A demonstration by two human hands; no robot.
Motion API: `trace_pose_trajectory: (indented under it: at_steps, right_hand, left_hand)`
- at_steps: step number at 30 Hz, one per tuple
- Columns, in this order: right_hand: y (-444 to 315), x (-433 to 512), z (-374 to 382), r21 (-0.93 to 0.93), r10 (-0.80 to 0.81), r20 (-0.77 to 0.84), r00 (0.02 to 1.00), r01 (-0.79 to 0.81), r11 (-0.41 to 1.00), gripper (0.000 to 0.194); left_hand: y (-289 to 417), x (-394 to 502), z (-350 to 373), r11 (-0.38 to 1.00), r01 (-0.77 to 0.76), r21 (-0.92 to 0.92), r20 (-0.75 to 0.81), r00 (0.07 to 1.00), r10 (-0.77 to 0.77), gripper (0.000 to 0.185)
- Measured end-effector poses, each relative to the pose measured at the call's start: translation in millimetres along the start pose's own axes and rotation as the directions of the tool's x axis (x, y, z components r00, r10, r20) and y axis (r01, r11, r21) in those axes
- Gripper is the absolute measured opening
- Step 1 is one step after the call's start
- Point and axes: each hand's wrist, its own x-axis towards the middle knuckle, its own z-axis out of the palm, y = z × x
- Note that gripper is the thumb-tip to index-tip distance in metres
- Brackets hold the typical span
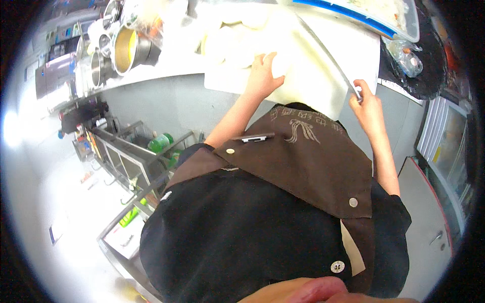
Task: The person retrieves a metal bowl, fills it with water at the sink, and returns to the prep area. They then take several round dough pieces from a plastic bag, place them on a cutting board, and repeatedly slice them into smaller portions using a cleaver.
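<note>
My right hand (367, 108) grips the handle end of a long, narrow metal blade (327, 51), which looks like a long knife. The blade slants up and to the left across a pale, overexposed work surface. My left hand (264, 77) has its fingers and thumb spread, beside pale rounded pieces (235, 43) that look like dough or food. Glare hides whether its fingertips touch them. A pale yellowish sheet (318, 85) lies between my hands, over a white board (219, 80) at the counter's near edge.
A clear plastic tub (411, 21) with a blue edge and pale food stands at upper right, near a knotted plastic bag (405, 58) on black plastic. Metal pots (127, 51) line the counter's left. A metal rack (129, 159) with green bottles (161, 142) stands lower left.
</note>
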Motion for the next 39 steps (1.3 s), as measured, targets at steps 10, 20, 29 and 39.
trace_pose_trajectory:
  at_steps: [10, 20, 29, 39]
  right_hand:
    - [-1, 14, 33, -0.073, -0.119, 0.070, 0.990, 0.124, 0.990, 0.040]
    - [-9, 8, 34, -0.061, -0.108, 0.025, 0.994, 0.110, 0.992, 0.039]
    - [-32, -27, 13, -0.136, -0.090, 0.142, 0.986, 0.109, 0.985, 0.043]
    - [-37, -59, -21, -0.175, 0.051, 0.331, 0.942, 0.009, 0.985, 0.046]
  left_hand:
    - [53, 1, -10, 0.564, 0.179, -0.806, 0.182, 0.982, -0.052, 0.062]
    - [33, -1, 28, 0.921, -0.386, 0.053, -0.024, 0.922, 0.387, 0.068]
    - [36, 9, 35, 0.799, -0.541, 0.263, 0.207, 0.840, 0.501, 0.036]
    - [45, 15, 35, 0.786, -0.506, 0.356, 0.230, 0.862, 0.451, 0.031]
